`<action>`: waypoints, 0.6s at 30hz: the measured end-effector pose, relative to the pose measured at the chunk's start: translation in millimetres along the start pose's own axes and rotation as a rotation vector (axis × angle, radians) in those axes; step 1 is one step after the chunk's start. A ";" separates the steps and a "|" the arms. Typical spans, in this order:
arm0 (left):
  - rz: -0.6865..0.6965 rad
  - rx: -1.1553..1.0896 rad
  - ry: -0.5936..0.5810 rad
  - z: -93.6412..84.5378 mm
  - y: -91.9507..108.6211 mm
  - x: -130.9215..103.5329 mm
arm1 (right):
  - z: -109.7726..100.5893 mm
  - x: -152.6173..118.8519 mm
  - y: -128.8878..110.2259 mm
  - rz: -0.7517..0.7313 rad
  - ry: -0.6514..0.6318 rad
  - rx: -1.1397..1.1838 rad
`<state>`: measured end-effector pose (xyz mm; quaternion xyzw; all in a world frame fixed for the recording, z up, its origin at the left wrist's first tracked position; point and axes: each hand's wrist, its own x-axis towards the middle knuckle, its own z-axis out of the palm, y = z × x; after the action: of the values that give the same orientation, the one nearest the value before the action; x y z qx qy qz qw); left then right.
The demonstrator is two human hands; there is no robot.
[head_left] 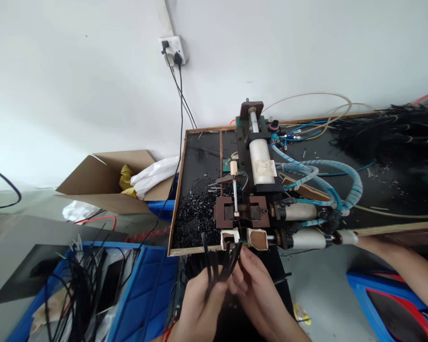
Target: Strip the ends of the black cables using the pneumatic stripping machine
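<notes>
My left hand (203, 301) is closed around a bunch of black cables (209, 261) whose ends stick up and fan out. Right beside it, my right hand (258, 289) has its fingers pinched on a black cable (237, 251) from the same bunch. That cable's tip is at the front of a pneumatic wire-stripping machine (241, 212), close to its two white-edged jaw blocks (257, 239). Whether the tip sits between the blocks is too small to tell.
Short black cuttings (194, 209) cover the left part of the bench. A blue crate (142, 289) with cables stands at lower left, behind it a cardboard box (107, 175). Blue air hoses (353, 183) curve right of the machine. Another person's arm (399, 259) reaches in at right.
</notes>
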<state>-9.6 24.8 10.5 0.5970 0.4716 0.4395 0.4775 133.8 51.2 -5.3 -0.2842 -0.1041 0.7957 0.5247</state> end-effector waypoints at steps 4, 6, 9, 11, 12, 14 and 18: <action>0.020 0.003 0.001 -0.7 3.8 2.3 | 2.6 0.4 -1.7 0.036 0.002 0.005; 0.035 0.010 0.018 0.3 3.3 1.9 | 2.4 0.7 -1.5 0.037 0.000 0.020; 0.014 -0.018 0.075 3.0 -0.2 -0.7 | 0.2 1.3 0.6 0.035 0.000 0.028; -0.025 -0.062 0.121 5.7 -3.6 -3.2 | -1.7 1.5 3.0 0.031 0.010 0.022; -0.049 -0.093 0.147 7.2 -5.4 -4.5 | -2.6 1.5 4.4 0.027 0.019 0.015; -0.094 -0.157 0.198 10.1 -8.5 -6.8 | -4.5 1.2 7.4 0.014 0.043 -0.003; -0.152 -0.189 0.272 13.5 -11.4 -10.8 | -9.1 -1.1 9.0 -0.048 0.110 -0.176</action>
<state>0.1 13.2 -3.6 0.4471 0.5322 0.5214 0.4950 132.2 45.1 -16.4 -0.3698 -0.1515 0.7538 0.5216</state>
